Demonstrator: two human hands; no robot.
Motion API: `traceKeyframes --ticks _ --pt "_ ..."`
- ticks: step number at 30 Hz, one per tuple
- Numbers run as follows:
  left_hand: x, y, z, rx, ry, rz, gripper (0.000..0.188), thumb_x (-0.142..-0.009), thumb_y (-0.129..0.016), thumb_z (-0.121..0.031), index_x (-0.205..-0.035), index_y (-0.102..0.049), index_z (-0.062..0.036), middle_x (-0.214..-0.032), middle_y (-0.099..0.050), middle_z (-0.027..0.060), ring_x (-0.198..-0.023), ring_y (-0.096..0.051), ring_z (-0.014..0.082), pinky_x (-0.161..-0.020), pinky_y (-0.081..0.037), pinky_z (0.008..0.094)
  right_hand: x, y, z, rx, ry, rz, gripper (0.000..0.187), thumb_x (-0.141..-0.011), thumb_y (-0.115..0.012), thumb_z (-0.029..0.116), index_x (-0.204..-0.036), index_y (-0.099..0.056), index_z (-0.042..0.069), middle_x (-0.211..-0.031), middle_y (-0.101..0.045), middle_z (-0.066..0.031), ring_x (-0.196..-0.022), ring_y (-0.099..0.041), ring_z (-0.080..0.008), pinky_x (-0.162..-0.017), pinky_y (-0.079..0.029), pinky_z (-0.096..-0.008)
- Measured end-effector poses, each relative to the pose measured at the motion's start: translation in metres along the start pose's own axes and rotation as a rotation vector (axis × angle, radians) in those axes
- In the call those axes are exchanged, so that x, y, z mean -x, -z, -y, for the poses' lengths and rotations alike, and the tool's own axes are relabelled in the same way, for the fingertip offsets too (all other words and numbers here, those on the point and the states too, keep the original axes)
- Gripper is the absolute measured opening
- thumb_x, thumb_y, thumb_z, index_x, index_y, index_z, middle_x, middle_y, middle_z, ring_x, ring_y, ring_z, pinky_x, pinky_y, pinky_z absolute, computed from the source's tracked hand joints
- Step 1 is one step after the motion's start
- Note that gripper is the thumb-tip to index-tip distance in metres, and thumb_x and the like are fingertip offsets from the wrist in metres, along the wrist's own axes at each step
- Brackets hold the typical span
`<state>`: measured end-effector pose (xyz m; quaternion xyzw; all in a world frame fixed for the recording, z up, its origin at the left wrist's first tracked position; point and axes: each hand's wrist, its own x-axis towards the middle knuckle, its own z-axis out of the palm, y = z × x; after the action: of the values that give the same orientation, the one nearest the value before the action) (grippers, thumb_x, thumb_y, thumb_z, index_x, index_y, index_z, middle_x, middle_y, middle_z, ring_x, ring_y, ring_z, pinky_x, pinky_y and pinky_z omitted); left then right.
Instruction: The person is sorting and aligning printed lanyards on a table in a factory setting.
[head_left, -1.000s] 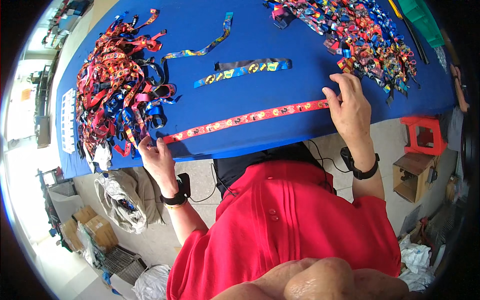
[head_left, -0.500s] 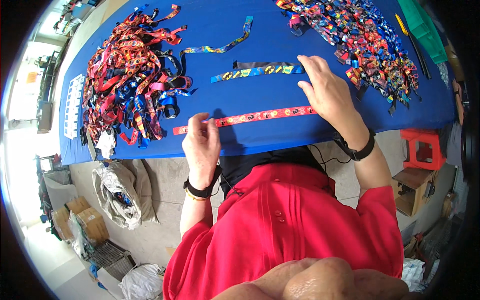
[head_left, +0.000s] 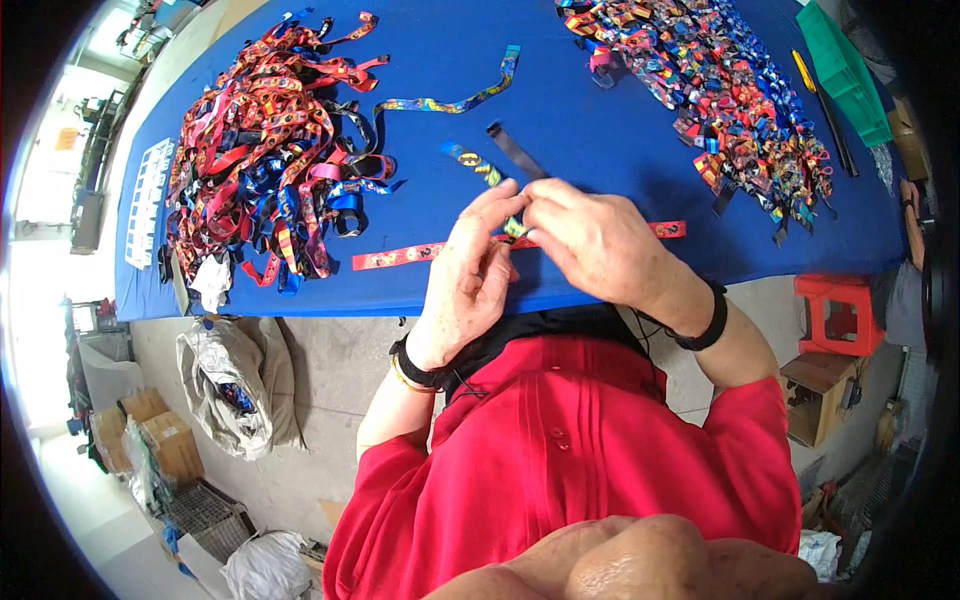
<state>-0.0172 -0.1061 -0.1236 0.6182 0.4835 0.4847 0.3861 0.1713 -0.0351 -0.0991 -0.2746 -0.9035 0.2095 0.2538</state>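
Note:
A blue printed ribbon strap (head_left: 468,158) with yellow and black figures is pinched between my two hands, over the table in front of me. Its dark plain length (head_left: 515,150) splays away from the printed one, both loose ends pointing to the far side. My left hand (head_left: 468,275) has its fingers closed at the near part of the strap. On the other side, my right hand (head_left: 595,245) grips it with thumb and fingertips; the exact grip is partly hidden. Beneath both hands a red printed ribbon (head_left: 400,256) lies flat along the near edge.
A heap of red and blue straps (head_left: 260,150) covers the table's left side. Several small folded pieces form a pile (head_left: 715,100) at the right, beside a green bin (head_left: 845,75) and a yellow-handled tool (head_left: 803,70). Another blue strap (head_left: 450,104) lies at the far middle.
My right hand has drawn the blue printed strap nearer and to the left, lifting its folded end. My left hand has moved right to meet it; the strap's two lengths now spread apart.

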Motion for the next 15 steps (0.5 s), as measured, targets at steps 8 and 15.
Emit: traceKeyframes --ticks 8,15 --pt "-0.011 0.020 0.002 0.023 0.196 0.193 0.016 -0.095 -0.064 -0.004 -0.111 -0.062 -0.0023 -0.091 -0.056 0.0048 -0.065 -0.056 0.0084 -0.057 -0.047 0.0243 0.003 0.010 -0.001 -0.053 -0.023 0.003 0.010 -0.086 -0.068 0.005 -0.094 -0.061 0.004 -0.087 -0.063 -0.0132 -0.078 -0.065 -0.0334 -0.064 -0.051 -0.0418" --pt "-0.023 0.069 0.003 -0.138 0.432 0.088 0.017 -0.095 -0.072 -0.017 -0.094 -0.060 -0.0039 -0.074 -0.058 0.0008 -0.052 -0.052 0.0050 -0.046 -0.041 0.0242 0.009 0.041 -0.028 0.003 -0.158 -0.016 0.007 -0.090 -0.065 0.009 -0.092 -0.060 0.005 -0.085 -0.061 -0.0126 -0.078 -0.063 -0.0329 -0.067 -0.050 -0.0413"
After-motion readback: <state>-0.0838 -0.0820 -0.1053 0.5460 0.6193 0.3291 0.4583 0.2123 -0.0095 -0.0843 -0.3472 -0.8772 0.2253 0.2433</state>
